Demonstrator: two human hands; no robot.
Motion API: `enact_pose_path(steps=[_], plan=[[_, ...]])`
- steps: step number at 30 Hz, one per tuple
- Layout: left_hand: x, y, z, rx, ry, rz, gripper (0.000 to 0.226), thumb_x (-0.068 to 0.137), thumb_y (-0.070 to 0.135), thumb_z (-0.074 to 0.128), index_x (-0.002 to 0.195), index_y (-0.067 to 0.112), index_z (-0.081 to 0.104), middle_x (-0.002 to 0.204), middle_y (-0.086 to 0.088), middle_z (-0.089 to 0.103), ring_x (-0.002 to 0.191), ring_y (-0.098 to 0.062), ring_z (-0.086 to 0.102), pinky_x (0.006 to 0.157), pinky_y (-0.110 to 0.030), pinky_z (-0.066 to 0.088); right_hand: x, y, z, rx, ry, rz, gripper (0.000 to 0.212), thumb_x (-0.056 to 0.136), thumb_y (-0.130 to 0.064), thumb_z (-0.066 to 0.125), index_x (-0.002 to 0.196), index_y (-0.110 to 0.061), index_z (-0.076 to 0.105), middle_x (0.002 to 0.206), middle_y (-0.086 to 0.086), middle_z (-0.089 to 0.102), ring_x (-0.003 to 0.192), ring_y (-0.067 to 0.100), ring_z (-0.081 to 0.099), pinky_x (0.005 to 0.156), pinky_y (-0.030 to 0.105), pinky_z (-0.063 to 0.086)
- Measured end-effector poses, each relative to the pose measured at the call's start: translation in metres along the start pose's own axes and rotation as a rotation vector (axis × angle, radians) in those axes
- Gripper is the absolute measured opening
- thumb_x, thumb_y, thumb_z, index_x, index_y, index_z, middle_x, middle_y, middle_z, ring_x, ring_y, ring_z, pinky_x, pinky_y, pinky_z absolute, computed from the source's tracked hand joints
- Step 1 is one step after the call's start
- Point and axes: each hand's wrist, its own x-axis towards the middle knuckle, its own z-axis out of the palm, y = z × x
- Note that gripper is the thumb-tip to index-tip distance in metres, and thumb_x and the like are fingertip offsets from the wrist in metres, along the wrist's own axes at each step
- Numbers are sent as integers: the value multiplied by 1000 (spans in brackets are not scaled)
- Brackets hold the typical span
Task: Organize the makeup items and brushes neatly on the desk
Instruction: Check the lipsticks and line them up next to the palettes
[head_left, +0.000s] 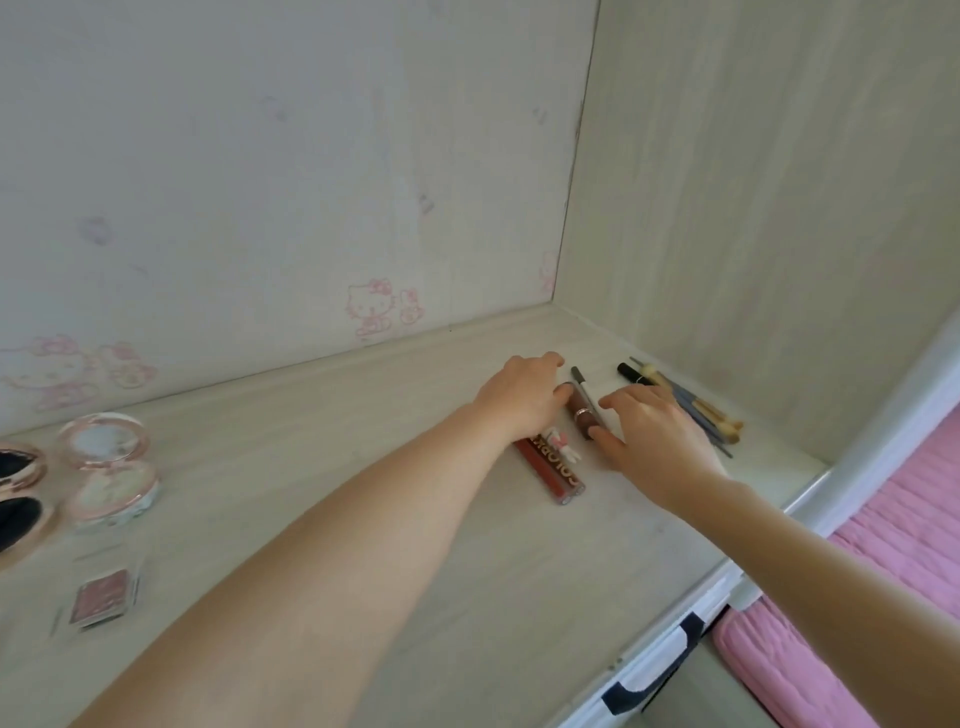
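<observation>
brown gloss tube (582, 410) lies between our hands on the bench (415, 519); left hand (524, 397) and right hand (649, 431) touch it with loose fingers, grasping nothing. red tube (548, 467) lies just beside, brushes (696, 410) near the wall. a careless nudge could roll it into the row and skew it.

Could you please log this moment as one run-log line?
left hand: on lip gloss | right hand: at gloss, open | red tube: beside | brushes: right, grouped | compacts: far left
</observation>
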Motion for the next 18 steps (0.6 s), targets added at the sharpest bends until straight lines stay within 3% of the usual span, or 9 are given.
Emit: enact_pose_path(steps=[2,5,10,14,18], plan=[[12,1,6,-39,-62,-46,53,98,38,42,146,18,30,141,-14,46,129,-31,43,104,-43,38,3,0,3,-4,17,-6,37,93,-43,54,119,-17,60,122,-1,59,121,21,46,95,32,44],[26,1,11,-7,-125,-75,51,99,37,40,143,11,32,142,-15,45,130,-33,41,105,-42,36,3,0,10,-19,3,-26,34,93,-40,54,117,-18,59,120,0,58,119,21,45,94,31,43],[31,4,16,-3,-113,-43,33,97,34,46,114,9,57,119,-12,61,109,-30,54,83,-32,40,3,0,16,-23,32,-27,30,93,-38,55,113,-17,61,119,-1,58,121,20,43,96,32,41],[27,6,16,-162,-58,-106,32,91,39,56,111,15,61,110,-5,63,101,-23,57,84,-33,46,0,-1,18,-8,46,-27,30,94,-37,53,116,-18,61,121,-2,58,124,20,41,100,34,38],[18,16,8,-464,86,-142,28,90,34,59,111,17,60,110,-1,63,102,-18,57,81,-28,41,-2,-9,13,91,180,0,29,90,-27,62,113,-10,66,120,6,63,123,28,47,100,40,39]])
